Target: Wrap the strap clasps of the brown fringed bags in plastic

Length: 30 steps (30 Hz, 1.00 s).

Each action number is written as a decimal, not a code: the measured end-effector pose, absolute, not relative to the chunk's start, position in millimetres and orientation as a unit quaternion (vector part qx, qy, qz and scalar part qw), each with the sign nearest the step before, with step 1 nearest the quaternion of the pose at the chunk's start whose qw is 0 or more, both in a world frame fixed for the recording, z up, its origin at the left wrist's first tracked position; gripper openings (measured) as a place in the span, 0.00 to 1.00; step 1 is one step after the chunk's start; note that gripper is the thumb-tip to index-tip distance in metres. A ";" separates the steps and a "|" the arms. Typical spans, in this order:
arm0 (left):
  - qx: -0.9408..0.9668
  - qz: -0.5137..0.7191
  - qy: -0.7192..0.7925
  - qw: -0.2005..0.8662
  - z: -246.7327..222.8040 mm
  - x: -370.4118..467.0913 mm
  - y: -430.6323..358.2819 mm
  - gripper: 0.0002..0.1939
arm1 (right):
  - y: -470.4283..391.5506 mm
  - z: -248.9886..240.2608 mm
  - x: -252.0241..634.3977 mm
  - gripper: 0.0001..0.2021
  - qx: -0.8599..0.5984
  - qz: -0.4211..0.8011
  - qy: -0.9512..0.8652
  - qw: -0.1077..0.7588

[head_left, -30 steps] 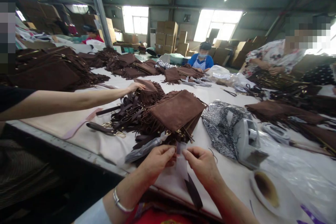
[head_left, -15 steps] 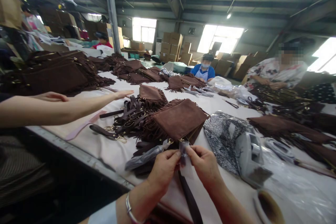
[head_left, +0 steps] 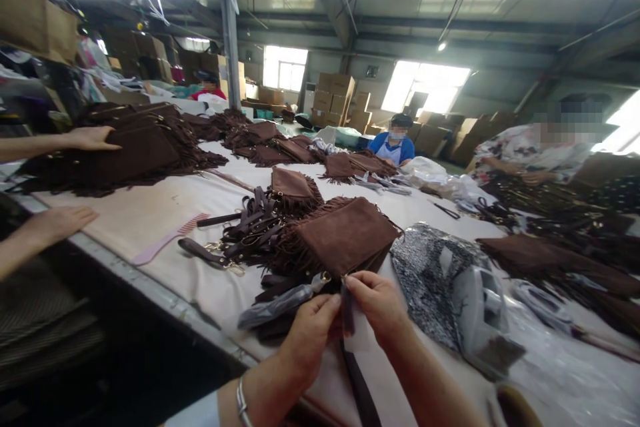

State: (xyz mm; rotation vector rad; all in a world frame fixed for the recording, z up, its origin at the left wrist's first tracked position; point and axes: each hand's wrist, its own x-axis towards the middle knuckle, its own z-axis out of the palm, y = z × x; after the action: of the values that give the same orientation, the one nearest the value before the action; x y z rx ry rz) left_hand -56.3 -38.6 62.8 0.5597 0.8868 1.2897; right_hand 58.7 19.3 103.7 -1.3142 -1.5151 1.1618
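A brown fringed suede pouch [head_left: 350, 233] lies on a stack of pouches in front of me. At its near corner hangs a short dark zipper pull [head_left: 348, 312] with clear plastic film around it. My right hand [head_left: 380, 307] pinches the top of this pull between thumb and fingers. Just left of it, my left hand [head_left: 310, 337] is closed with thumb and fingertips together; what they hold is hidden. A long dark strap [head_left: 361, 383] runs down between my forearms. Plastic-wrapped dark straps [head_left: 280, 305] lie left of my left hand.
Loose wrist straps with metal clips [head_left: 247, 227] and a pink comb [head_left: 160, 241] lie left on the table. A tape dispenser [head_left: 483, 303] and bubble-textured silver wrap [head_left: 425, 273] stand right. A co-worker's hand [head_left: 93, 139] touches a pouch pile [head_left: 140, 157]; other people work farther back.
My right hand has shifted up the zipper pull toward the pouch, and my left hand sits slightly lower. The co-worker's arms have drawn back left, one hand now on the pouch pile.
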 end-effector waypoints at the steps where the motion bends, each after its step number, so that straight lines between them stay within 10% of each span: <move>1: 0.246 0.571 0.381 0.684 63.0 -56.3 -40.1 0.20 | 17.6 102.7 57.9 0.18 -0.520 0.463 -0.596 0.400; 9: 0.274 0.533 0.400 0.694 70.0 -57.5 -42.4 0.22 | 7.0 91.6 62.8 0.24 -0.526 0.452 -0.613 0.379; 21: 0.352 0.516 0.461 0.631 76.9 -66.4 -40.9 0.16 | 9.5 116.5 92.1 0.12 -0.248 -0.070 -0.930 0.261; 30: 0.554 0.550 0.512 0.358 68.9 -75.0 -46.1 0.17 | 17.6 144.6 67.0 0.08 -0.266 0.010 -0.949 0.170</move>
State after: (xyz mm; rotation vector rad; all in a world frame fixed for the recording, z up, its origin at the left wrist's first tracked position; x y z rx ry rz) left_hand -75.0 -46.1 68.9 1.4293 1.3220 1.4190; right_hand 67.0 17.6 144.6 -0.7553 -2.6961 0.0289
